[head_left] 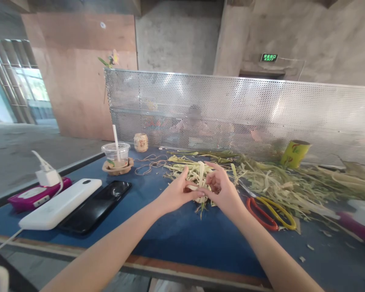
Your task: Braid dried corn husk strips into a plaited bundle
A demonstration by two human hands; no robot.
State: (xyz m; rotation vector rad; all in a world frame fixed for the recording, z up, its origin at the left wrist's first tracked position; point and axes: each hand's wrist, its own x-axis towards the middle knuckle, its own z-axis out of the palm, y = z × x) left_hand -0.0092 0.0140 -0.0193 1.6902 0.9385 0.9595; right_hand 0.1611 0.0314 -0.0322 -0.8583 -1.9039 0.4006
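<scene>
My left hand (178,191) and my right hand (225,192) meet over the middle of the table, fingers closed on a pale flat plant-fibre strip (201,172). One end of the strip stands up between the hands. Both thumbs come close together at its lower part. Beneath the fingers lies a tangled bundle of the same fibre (201,209), partly hidden by my hands. Scissors (270,215) with one red and one yellow handle rest just right of my right wrist.
Loose fibre strips (269,182) spread across the right side, near a yellow-green can (295,154). On the left lie a black phone (95,207), a white power bank (61,202) and a magenta power strip (39,194). A plastic cup (115,153) stands behind them. A perforated metal screen (170,93) borders the back.
</scene>
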